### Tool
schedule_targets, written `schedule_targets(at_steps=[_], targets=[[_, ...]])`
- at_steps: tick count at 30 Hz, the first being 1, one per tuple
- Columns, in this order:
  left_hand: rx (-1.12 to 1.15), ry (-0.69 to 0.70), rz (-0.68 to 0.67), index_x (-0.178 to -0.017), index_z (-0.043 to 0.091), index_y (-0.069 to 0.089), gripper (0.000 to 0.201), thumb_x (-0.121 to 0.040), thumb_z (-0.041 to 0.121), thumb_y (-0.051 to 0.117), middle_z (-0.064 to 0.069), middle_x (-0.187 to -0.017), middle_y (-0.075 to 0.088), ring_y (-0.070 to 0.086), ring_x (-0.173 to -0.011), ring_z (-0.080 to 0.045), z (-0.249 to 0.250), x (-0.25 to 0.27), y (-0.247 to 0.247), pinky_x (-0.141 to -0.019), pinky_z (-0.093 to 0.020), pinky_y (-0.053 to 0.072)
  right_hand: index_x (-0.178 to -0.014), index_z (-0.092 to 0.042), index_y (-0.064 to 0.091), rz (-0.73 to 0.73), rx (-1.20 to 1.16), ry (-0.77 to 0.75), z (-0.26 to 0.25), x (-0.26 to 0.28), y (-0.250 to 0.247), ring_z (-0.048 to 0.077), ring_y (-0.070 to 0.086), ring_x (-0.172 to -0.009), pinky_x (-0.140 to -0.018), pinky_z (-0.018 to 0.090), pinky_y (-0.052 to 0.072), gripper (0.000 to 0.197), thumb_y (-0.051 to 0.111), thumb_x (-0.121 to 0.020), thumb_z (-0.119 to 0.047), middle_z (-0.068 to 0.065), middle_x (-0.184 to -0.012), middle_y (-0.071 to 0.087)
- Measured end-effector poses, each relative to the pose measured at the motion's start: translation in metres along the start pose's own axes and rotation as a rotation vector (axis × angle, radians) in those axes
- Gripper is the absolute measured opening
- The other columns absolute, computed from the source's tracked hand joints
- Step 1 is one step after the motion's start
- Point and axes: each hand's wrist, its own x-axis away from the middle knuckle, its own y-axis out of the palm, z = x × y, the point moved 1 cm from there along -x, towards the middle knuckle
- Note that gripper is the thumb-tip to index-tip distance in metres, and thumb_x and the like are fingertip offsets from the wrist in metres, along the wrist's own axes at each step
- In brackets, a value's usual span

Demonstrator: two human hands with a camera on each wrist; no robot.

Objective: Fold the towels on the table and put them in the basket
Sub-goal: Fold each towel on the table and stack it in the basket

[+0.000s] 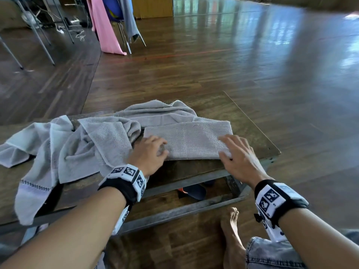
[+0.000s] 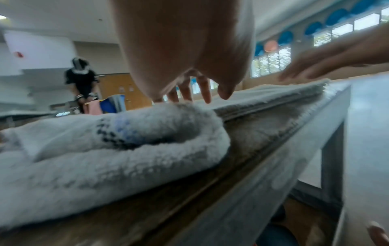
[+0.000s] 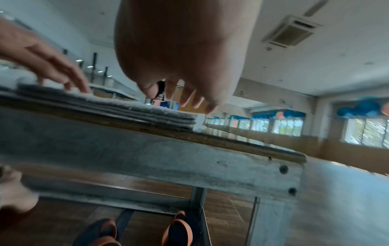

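Note:
A grey towel [image 1: 190, 140], folded into a long strip, lies near the right front corner of the wooden table [image 1: 258, 133]. My left hand [image 1: 155, 146] rests flat on its left end. My right hand [image 1: 231, 146] presses its right end with fingers spread and the thumb at the near edge. The left wrist view shows the left hand's fingers [image 2: 205, 89] reaching down to the folded towel [image 2: 273, 94]. In the right wrist view its layered edge [image 3: 147, 113] lies under my right hand [image 3: 183, 98]. Unfolded towels [image 1: 87, 144] lie heaped to the left. No basket is in view.
A pale towel with a checked band [image 1: 33, 193] hangs over the table's front edge at left. Dark sandals [image 1: 194, 191] sit on the floor under the table, and a bare foot [image 1: 231, 230] stands beside its metal frame. A chair draped in pink cloth [image 1: 104, 26] stands far back.

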Motion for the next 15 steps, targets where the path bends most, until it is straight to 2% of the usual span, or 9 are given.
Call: schedule_targets(at_steps=[2, 4, 7, 9, 12, 15], targets=[[-0.097, -0.018, -0.05, -0.126, 0.034, 0.055, 0.038, -0.098, 0.054, 0.039, 0.009, -0.134, 0.053, 0.048, -0.127, -0.02, 0.004, 0.001, 0.009, -0.112, -0.049, 0.028, -0.139, -0.031, 0.054, -0.079, 0.082, -0.041, -0.004, 0.002, 0.008, 0.019, 0.04, -0.135, -0.116, 0.042, 0.028, 0.039, 0.049, -0.102, -0.038, -0.009, -0.144, 0.05], [-0.144, -0.058, -0.005, -0.114, 0.035, 0.059, 0.038, -0.097, 0.058, 0.034, 0.009, -0.122, 0.057, 0.051, -0.12, -0.02, 0.006, 0.001, 0.014, -0.109, -0.051, 0.023, -0.125, -0.033, 0.061, -0.034, 0.086, -0.014, -0.006, 0.004, 0.013, 0.019, 0.045, -0.122, -0.115, 0.04, 0.027, 0.028, 0.045, -0.103, -0.041, -0.011, -0.128, 0.054], [-0.165, -0.032, 0.072, -0.092, 0.027, 0.064, 0.045, -0.096, 0.059, 0.033, 0.005, -0.1, 0.056, 0.05, -0.108, -0.02, 0.008, -0.002, 0.012, -0.102, -0.047, 0.031, -0.096, -0.028, 0.061, 0.033, 0.121, 0.057, -0.014, -0.002, 0.016, 0.02, 0.044, -0.102, -0.101, 0.041, 0.035, 0.026, 0.041, -0.101, -0.044, -0.007, -0.102, 0.05], [-0.137, -0.004, 0.125, -0.09, 0.023, 0.066, 0.043, -0.096, 0.056, 0.039, 0.002, -0.099, 0.05, 0.043, -0.105, -0.02, 0.012, -0.008, 0.008, -0.096, -0.043, 0.041, -0.096, -0.023, 0.061, 0.065, 0.12, 0.074, -0.023, -0.011, 0.017, 0.022, 0.046, -0.101, -0.094, 0.04, 0.037, 0.025, 0.043, -0.099, -0.041, -0.004, -0.1, 0.051], [-0.097, 0.031, 0.153, -0.108, 0.022, 0.062, 0.034, -0.097, 0.05, 0.045, -0.003, -0.118, 0.047, 0.038, -0.116, -0.022, 0.022, -0.021, 0.006, -0.093, -0.039, 0.044, -0.117, -0.02, 0.06, 0.048, 0.075, -0.009, -0.041, -0.027, 0.023, 0.02, 0.05, -0.112, -0.096, 0.038, 0.038, 0.025, 0.051, -0.098, -0.034, -0.002, -0.118, 0.055], [-0.049, 0.082, 0.037, -0.139, 0.023, 0.046, 0.042, -0.101, 0.04, 0.044, -0.008, -0.151, 0.031, 0.025, -0.141, -0.027, 0.036, -0.035, 0.019, -0.109, -0.045, 0.036, -0.139, -0.018, 0.05, -0.046, 0.064, -0.124, -0.06, -0.044, 0.035, 0.021, 0.044, -0.132, -0.109, 0.039, 0.034, 0.043, 0.051, -0.098, -0.031, 0.0, -0.145, 0.047]])
